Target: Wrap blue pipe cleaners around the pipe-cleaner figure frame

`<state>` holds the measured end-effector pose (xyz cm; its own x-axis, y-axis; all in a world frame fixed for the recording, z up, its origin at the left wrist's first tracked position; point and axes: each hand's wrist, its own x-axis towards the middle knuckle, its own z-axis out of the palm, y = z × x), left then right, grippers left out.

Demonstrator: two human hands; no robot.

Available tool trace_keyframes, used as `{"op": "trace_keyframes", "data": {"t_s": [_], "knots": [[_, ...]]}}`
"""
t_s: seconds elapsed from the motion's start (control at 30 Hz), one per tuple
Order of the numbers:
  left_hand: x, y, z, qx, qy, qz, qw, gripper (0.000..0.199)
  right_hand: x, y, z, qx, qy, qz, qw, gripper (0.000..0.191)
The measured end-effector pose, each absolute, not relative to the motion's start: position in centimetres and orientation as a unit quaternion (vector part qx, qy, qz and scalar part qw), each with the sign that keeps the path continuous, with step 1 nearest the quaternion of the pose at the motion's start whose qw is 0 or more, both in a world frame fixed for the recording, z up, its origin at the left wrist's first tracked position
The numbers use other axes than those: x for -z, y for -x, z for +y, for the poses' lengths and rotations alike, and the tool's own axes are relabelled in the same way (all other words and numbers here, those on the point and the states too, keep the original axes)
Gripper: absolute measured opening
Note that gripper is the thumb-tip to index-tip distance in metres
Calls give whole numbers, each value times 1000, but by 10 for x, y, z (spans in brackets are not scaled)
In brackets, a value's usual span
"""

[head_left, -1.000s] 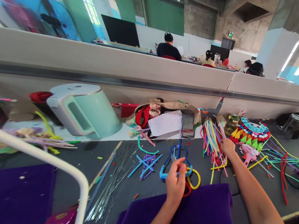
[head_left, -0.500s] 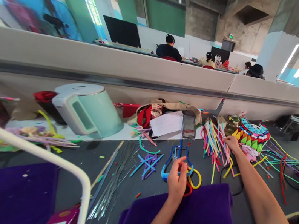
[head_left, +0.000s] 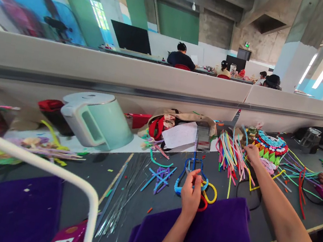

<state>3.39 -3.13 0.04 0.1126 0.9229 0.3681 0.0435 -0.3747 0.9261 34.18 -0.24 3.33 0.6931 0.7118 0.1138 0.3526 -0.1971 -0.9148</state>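
Head view: beside the stem bundle [head_left: 228, 151], a blue stem [head_left: 245, 135] was pinched by the right hand [head_left: 252, 154]; judged light and bendable, it was best held near one end. The left hand [head_left: 192, 194] was curled, its hold unclear.

We have a strip of bare worktop [head_left: 215, 172] between our left hand [head_left: 192, 190] and the bundle of coloured stems [head_left: 228, 146], where a hand could pass. The bundle blocks our right hand [head_left: 252, 153] on its left; a glass jar [head_left: 251, 132] stands just beyond. Red and yellow loops [head_left: 214, 198] crowd our left hand. Leftward, loose silver wires [head_left: 115, 214], then a kettle [head_left: 117, 126], obstruct; a long partition [head_left: 126, 69] walls the far edge.
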Motion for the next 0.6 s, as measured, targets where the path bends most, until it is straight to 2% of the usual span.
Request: {"op": "trace_keyframes", "data": {"t_s": [0.2,0.3,0.37,0.47,0.6], "knots": [[-1,-34,-32,-535,-630,380,416,33,-47,-335,-10,-186,662,-336,644,18],[-1,-33,-32,-534,-626,383,420,34,-53,-339,-25,-179,662,-331,648,18],[-1,-32,-31,-538,-622,384,420,34,-53,-341,-41,-170,708,-361,583,13],[-1,-33,-30,-542,-619,384,419,33,-43,-334,-68,-102,805,-432,393,14],[-1,-34,-29,-540,-625,382,415,32,-20,-314,-91,-64,865,-464,180,28]]}}
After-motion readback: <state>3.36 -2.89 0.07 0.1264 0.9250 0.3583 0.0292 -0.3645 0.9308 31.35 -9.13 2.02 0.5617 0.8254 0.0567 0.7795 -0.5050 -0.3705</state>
